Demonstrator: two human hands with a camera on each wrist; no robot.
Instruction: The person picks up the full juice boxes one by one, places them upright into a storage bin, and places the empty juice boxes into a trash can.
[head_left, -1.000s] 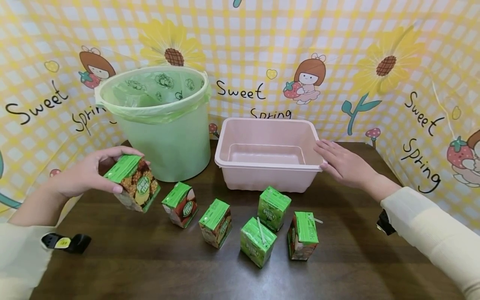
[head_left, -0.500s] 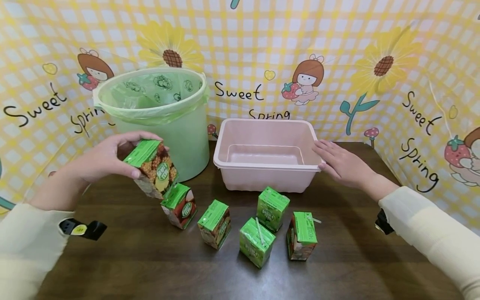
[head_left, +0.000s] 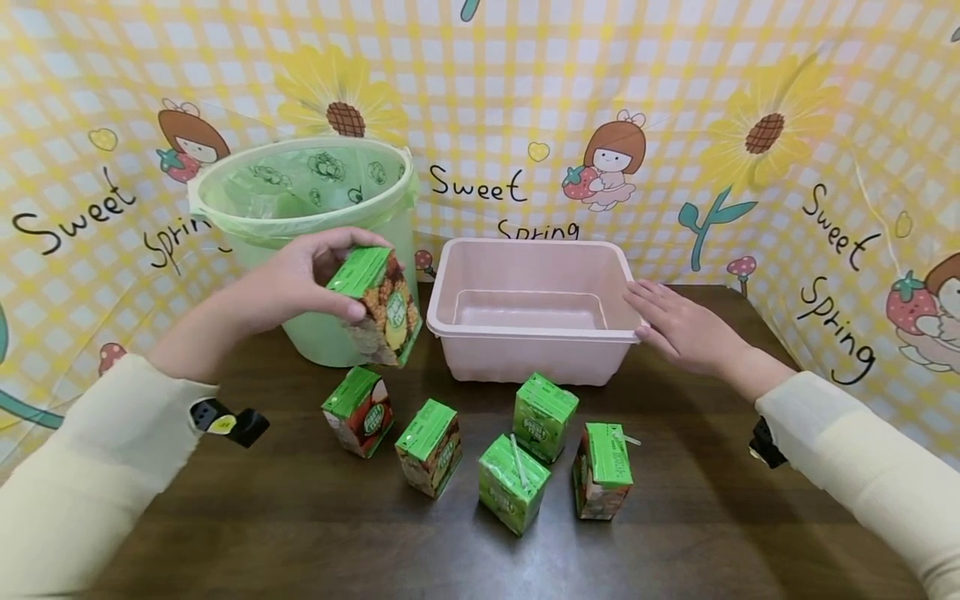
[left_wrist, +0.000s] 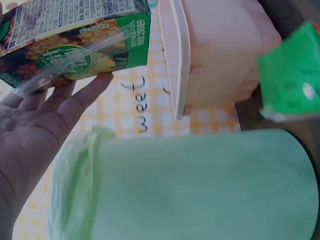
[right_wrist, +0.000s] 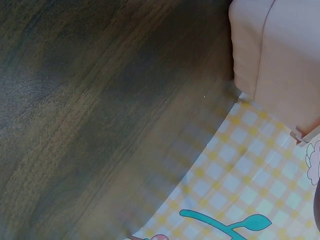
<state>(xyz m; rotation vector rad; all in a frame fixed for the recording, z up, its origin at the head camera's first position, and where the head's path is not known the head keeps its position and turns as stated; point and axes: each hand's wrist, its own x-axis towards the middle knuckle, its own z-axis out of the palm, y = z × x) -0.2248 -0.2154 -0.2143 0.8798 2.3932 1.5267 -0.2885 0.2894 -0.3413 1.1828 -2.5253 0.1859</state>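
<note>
My left hand (head_left: 303, 271) grips a juice box (head_left: 382, 304) with a green top and a brown fruit print, held in the air in front of the green bin and just left of the pink bin. A wrapped straw (left_wrist: 75, 60) shows on its side in the left wrist view. Straight fingers of my right hand (head_left: 682, 327) rest on the right rim of the pink plastic bin (head_left: 536, 335), whose visible floor is bare. Several juice boxes stand on the table: a red one (head_left: 360, 412), a brown one (head_left: 430, 450), two green ones and a red-sided one (head_left: 602, 473).
A pale green bin (head_left: 352, 333) with a plastic liner stands behind my left hand. One green juice box (head_left: 513, 487) has a straw lying on top; another green box (head_left: 545, 417) stands behind it. A yellow checked cloth (head_left: 480, 100) hangs behind the dark wooden table (head_left: 315, 533).
My left hand has carried its juice box to the right and upward, from left of the green bin towards the pink bin. The right hand and the standing boxes have stayed in place.
</note>
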